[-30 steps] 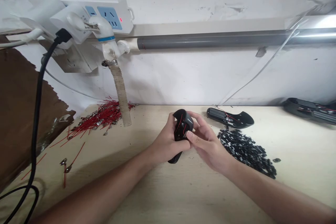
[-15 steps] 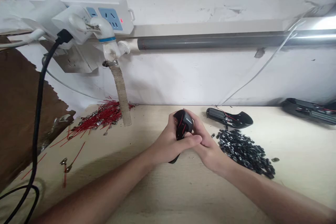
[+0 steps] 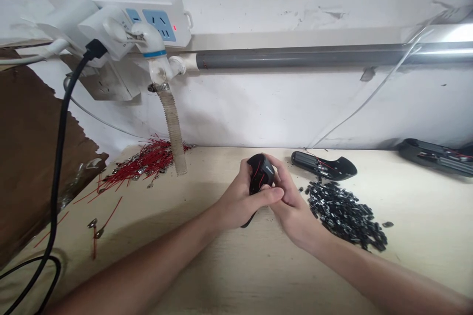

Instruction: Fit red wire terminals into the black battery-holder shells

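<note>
Between my hands, above the middle of the table, is a curved black plastic housing (image 3: 266, 171) with a red wire inside it and small pale lettering on one end. My left hand (image 3: 244, 202) wraps round its near left side, with the thumb stretched across the front. On the far right side, the fingers of my right hand (image 3: 290, 197) curl against the housing and press into its opening. My right fingertips are partly hidden behind the left thumb. A similar black housing (image 3: 323, 165) lies open on the table beyond my right hand, with a red wire along it.
A heap of small black parts (image 3: 347, 214) lies to the right. Red wires with metal tabs (image 3: 142, 162) are piled at the left, under a hanging ribbed hose (image 3: 173, 128). More black housings (image 3: 439, 156) lie far right. A black cable (image 3: 61, 157) hangs from the power strip (image 3: 177, 19).
The view has shifted a little, so everything sits slightly further right. Both hands keep hold of the black housing with nearly the same grip.
</note>
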A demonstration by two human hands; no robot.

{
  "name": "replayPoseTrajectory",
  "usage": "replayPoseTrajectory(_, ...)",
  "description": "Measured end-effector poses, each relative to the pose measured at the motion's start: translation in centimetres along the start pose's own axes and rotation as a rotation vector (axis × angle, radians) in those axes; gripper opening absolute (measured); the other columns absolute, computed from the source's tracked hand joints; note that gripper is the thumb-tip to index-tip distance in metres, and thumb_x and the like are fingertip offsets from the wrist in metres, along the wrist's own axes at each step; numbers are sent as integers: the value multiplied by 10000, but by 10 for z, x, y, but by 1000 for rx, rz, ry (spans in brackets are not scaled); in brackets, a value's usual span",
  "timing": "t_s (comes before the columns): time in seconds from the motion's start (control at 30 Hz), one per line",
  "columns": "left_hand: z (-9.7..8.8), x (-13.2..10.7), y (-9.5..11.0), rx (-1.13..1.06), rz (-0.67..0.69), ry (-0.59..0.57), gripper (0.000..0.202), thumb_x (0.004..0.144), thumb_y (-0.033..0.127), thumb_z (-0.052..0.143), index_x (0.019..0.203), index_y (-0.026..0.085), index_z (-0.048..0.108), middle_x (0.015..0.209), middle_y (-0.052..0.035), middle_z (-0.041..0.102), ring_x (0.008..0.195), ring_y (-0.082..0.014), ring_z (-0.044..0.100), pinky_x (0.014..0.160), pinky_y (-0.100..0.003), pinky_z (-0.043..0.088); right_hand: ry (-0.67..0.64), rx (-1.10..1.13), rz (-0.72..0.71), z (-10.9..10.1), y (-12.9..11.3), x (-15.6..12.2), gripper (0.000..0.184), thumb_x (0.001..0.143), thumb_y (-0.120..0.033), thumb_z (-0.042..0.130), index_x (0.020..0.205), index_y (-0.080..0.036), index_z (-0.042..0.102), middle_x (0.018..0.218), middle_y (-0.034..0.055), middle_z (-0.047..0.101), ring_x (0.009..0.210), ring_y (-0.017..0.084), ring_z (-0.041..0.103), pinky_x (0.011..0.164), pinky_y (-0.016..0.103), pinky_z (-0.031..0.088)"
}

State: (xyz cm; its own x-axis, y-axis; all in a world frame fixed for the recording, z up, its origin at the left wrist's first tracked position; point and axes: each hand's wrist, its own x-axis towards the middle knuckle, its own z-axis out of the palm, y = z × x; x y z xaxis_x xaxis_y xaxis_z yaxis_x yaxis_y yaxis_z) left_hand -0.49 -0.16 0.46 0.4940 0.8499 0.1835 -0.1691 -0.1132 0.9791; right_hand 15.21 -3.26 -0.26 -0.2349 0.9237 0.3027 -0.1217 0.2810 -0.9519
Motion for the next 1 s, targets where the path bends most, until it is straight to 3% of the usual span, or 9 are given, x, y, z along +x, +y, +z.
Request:
replayPoseTrajectory(0.2,2,-3,2,-12,0,15,607,902,488,842,1277,188,471,1209,-76,603,1154,-235,592,1003,-407,486,-7,-18,-52,1,1,2,534,1097,-363,601,1590,-345,397,1461,86,609,1262,229,613,1151,465,483)
replayPoseTrajectory(0.37,5,-2,-1,18,91,163,573,940,460,798,1316,202,450,1168,-70,635,1103,-222,632,978,-375,506,0,143,33,-3,2,7,589,1057,-368,697,1603,-379,477,1620,43,538,1482,245,513,1276,489,381)
replayPoseTrajectory(0.5,4,4,-6,-59,33,341,473,950,305,670,1393,253,516,1229,-51,633,1123,-206,641,946,-330,509,105,401,223,-5,3,12,534,977,-388,806,1481,-340,637,1400,45,705,1204,208,676,1079,403,551)
replayPoseTrajectory(0.57,3,7,-6,-29,0,385,499,889,222,646,1381,243,566,1238,-51,652,1072,-198,655,890,-313,514,149,463,272,-6,2,14,475,907,-351,869,1358,-286,733,1251,48,754,1022,173,692,966,334,582)
replayPoseTrajectory(0.67,3,9,-4,19,22,402,447,859,192,625,1306,203,624,1213,-57,686,1021,-195,666,856,-307,522,165,513,296,-6,0,15,490,802,-283,926,1271,-251,788,1130,46,767,922,155,671,882,288,584)
replayPoseTrajectory(0.9,2,8,-6,117,32,413,389,883,183,615,1270,219,643,1136,-29,713,962,-179,681,839,-294,528,166,375,222,0,-7,13,455,802,-210,847,1252,-230,782,965,6,751,753,105,584,667,211,511)
replayPoseTrajectory(1.0,2,7,-8,154,60,403,374,871,164,625,1239,219,658,1177,-37,714,977,-184,694,841,-295,539,176,244,218,0,-8,12,581,797,-205,799,1369,-199,700,940,17,767,759,140,648,684,258,544)
